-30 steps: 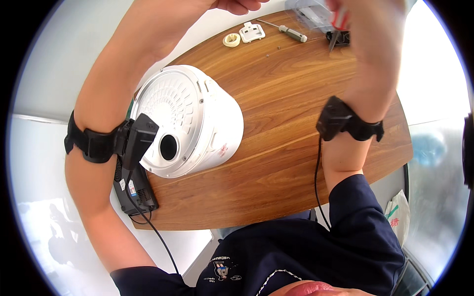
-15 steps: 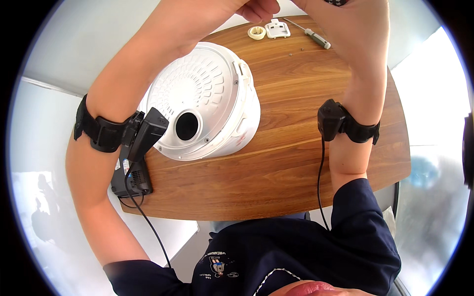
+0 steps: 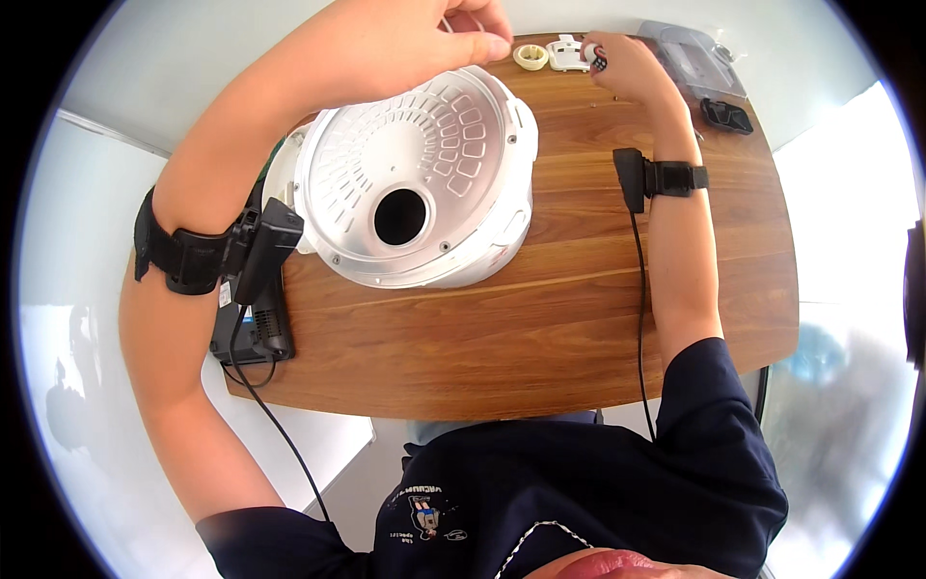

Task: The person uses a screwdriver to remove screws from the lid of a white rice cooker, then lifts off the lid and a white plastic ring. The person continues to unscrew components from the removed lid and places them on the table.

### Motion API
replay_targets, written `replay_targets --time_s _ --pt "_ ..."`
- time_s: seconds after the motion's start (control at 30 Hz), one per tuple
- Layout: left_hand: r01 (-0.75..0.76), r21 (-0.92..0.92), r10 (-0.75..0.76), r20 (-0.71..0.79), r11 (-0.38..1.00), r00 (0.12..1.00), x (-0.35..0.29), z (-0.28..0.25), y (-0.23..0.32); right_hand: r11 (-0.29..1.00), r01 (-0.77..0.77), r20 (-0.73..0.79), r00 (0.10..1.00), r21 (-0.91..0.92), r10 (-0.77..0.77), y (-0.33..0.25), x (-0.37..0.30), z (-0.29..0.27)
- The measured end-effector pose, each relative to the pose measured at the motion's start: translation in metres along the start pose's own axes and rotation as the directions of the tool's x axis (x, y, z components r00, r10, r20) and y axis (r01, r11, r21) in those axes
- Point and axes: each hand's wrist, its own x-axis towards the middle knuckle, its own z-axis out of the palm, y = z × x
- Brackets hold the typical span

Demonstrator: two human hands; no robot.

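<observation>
From here, the white drum (image 3: 482,246) sits left of centre on the counter (image 3: 598,318), metal end (image 3: 391,154) facing up, just below the left hand (image 3: 424,48), the nearer one. Whether that hand's curled fingers pinch anything, I can't tell. The right hand (image 3: 635,72), upper right, grips a small red-and-white object (image 3: 596,56). Beyond, the clear tray's (image 3: 690,58) contents are unclear.

White housing (image 3: 497,239); silver embossed plate (image 3: 386,159); brown wood-grain table (image 3: 579,318).

The wooden table (image 3: 598,289) bears a white drum (image 3: 434,174) and cream ring (image 3: 531,66).
</observation>
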Motion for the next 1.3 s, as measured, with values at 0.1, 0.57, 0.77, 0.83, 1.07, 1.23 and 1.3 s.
replay_targets --time_s 0.1,0.57,0.77,0.83,1.07,1.23,1.3 --pt "0.051 -0.01 -0.051 -0.027 0.999 0.998 -0.008 -0.004 -0.015 0.994 -0.106 0.147 0.983 -0.025 0.108 0.011 0.004 0.013" --pt "0.136 0.004 -0.135 -0.078 0.991 0.988 -0.021 -0.002 -0.025 0.985 -0.17 0.246 0.955 0.005 0.164 0.022 -0.001 0.02" --pt "0.089 -0.013 -0.09 -0.184 0.996 0.979 -0.03 -0.006 -0.021 0.989 -0.144 0.228 0.964 0.022 0.135 0.028 -0.001 0.02" --pt "0.101 0.0 -0.098 -0.219 0.995 0.971 -0.032 -0.007 -0.023 0.989 -0.143 0.227 0.965 0.031 0.132 0.023 -0.003 0.017" --pt "0.107 0.15 -0.066 -0.253 0.983 0.965 -0.035 -0.004 -0.023 0.993 -0.116 0.002 0.993 -0.015 0.116 0.021 -0.004 -0.002" --pt "0.198 0.118 -0.179 -0.156 0.973 0.972 -0.034 -0.018 -0.043 0.994 -0.086 -0.183 0.978 0.074 0.098 -0.048 -0.021 -0.073" --pt "0.154 0.1 -0.148 -0.067 0.983 0.987 -0.031 -0.022 -0.056 0.966 -0.144 -0.346 0.914 0.213 0.213 -0.097 -0.035 -0.101"
